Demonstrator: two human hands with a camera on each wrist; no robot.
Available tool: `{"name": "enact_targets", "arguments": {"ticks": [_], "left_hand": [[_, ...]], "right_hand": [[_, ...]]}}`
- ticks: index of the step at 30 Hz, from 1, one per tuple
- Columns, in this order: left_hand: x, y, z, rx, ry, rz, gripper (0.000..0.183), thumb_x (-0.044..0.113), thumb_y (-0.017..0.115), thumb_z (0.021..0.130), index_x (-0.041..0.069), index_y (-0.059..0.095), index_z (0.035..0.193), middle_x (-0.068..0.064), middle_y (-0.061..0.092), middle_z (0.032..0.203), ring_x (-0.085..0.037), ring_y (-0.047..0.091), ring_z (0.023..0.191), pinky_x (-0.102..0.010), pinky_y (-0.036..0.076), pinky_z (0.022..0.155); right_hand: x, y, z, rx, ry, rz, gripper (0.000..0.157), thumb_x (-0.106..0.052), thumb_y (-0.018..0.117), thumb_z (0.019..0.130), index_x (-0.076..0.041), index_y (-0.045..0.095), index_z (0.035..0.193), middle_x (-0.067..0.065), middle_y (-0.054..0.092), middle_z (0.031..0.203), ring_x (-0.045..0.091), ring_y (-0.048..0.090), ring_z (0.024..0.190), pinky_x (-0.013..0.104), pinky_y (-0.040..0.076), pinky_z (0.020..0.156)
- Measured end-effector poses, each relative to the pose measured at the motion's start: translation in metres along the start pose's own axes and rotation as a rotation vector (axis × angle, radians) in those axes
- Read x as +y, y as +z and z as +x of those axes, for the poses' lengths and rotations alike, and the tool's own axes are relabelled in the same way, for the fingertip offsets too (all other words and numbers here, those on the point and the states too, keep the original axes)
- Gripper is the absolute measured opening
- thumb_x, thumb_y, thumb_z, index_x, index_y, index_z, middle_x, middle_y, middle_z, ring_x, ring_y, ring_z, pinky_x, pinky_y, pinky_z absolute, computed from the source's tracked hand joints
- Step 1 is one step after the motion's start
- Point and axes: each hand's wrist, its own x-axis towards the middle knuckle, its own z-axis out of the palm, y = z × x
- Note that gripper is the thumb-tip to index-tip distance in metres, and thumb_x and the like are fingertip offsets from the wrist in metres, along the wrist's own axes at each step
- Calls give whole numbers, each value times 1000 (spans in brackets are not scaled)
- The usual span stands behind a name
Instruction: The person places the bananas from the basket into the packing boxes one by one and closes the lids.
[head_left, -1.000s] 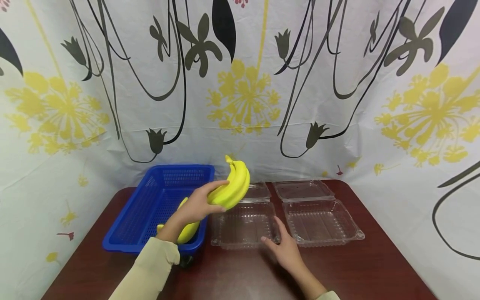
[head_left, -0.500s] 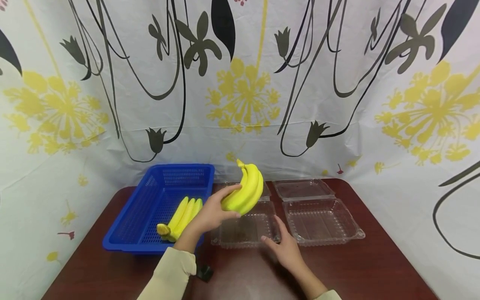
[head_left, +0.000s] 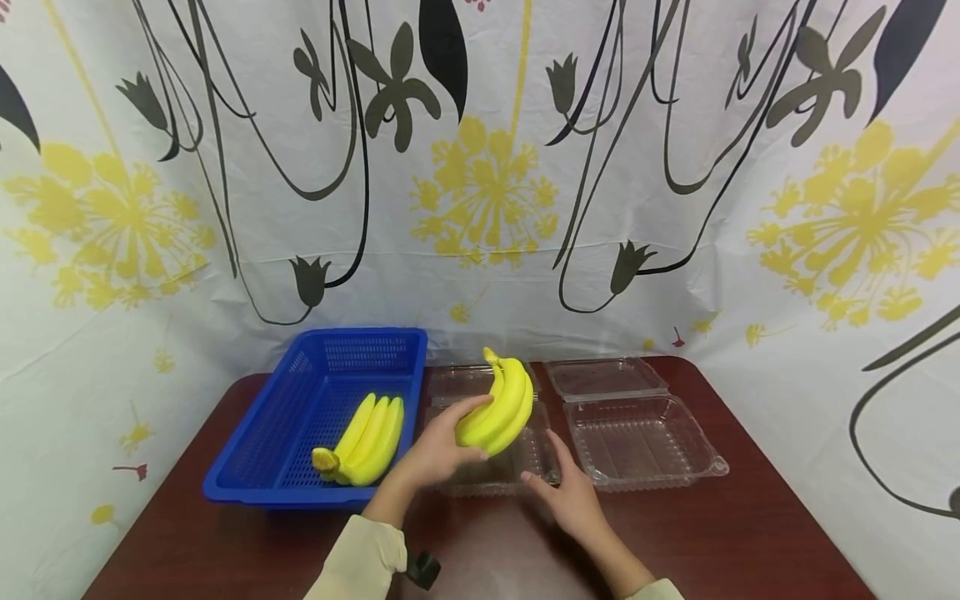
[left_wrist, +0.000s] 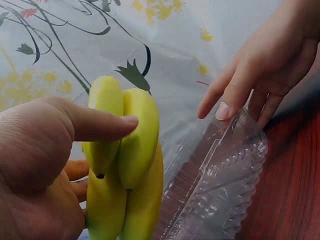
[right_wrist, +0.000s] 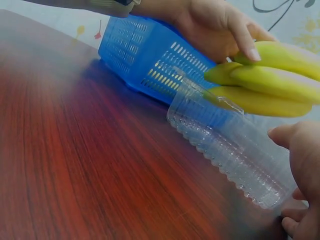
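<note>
Leftmost on my feed, the blue basket point(head_left: 255, 495) has one bunch point(head_left: 367, 442) lying in it. My left hand point(head_left: 438, 446) grasps the banana cluster point(head_left: 504, 412), thumb across the fruit, in the air over the left container point(head_left: 538, 450). I take the step in hand to be laying it inside: I'd lower gently, tip it flatter so both ends clear the rim, and release last. Its stem points up and away from me, tips back toward the left palm; the long axis leans slightly right, tilted. My right hand point(head_left: 573, 500), fingers loosely spread, grasps nothing I can see at that container's right edge; contact is unclear. Beyond sits the right container point(head_left: 641, 442).
</note>
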Motion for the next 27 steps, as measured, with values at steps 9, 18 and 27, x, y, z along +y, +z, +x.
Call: {"name": "enact_targets", "arguments": {"ticks": [9, 18, 27], "left_hand": [[-10, 18, -6, -21, -44, 14, 74, 0, 76, 77, 19, 48, 143, -6, 50, 140, -23, 50, 110, -47, 41, 94], [-18, 17, -9, -91, -50, 20, 74, -1, 76, 75, 18, 50, 141, -4, 52, 138, -23, 50, 111, -46, 42, 94], [-22, 12, -8, -198, -45, 85, 73, 0, 76, 74, 16, 51, 141, -1, 54, 136, -19, 51, 106, -42, 43, 93]], "right_hand": [[1, 0, 1, 4, 2, -1, 83, -45, 70, 87, -15, 29, 152, 25, 43, 144, 47, 49, 121, 62, 43, 90], [1, 0, 1, 4, -6, -2, 86, -51, 70, 85, -16, 29, 153, 22, 44, 144, 46, 50, 121, 61, 44, 91], [0, -2, 1, -23, -13, 10, 87, -51, 71, 84, -19, 30, 153, 20, 43, 146, 44, 51, 120, 61, 45, 89]]}}
